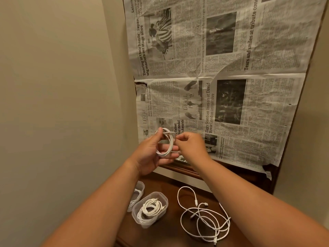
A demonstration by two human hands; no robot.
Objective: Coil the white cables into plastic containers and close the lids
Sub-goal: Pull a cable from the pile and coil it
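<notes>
- the second plastic container (140, 186), at 7 o'clock from the hands, is half hidden behind the left forearm; only one corner and a bit of white cable inside it show.
- the right hand (191, 148) is blurred, so its fingertips are hard to make out.
- the wooden table (169, 230) is covered at both sides by the forearms and cut off by the lower edge of the view.
- the left hand (151, 155) grips the coiled cable (170, 145): the thumb stands at the coil's 12 o'clock, and the curled fingers pass through the loop and carry it from below.
- the right hand's fingers are curled tight, and thumb and forefinger pinch a strand at the coil's 3 o'clock edge.
- the coiled cable is white, wound in several neat oval turns, and held up in front of the newspaper (222, 86) on the wall, well above the table.
- an open-topped clear container (137, 218), at 6 o'clock from the hands, holds another white cable wound in a round coil.
- a loose cable (196, 202) lies at 3 o'clock from that container, spread over the table in wide tangled loops with its plugs showing.
</notes>
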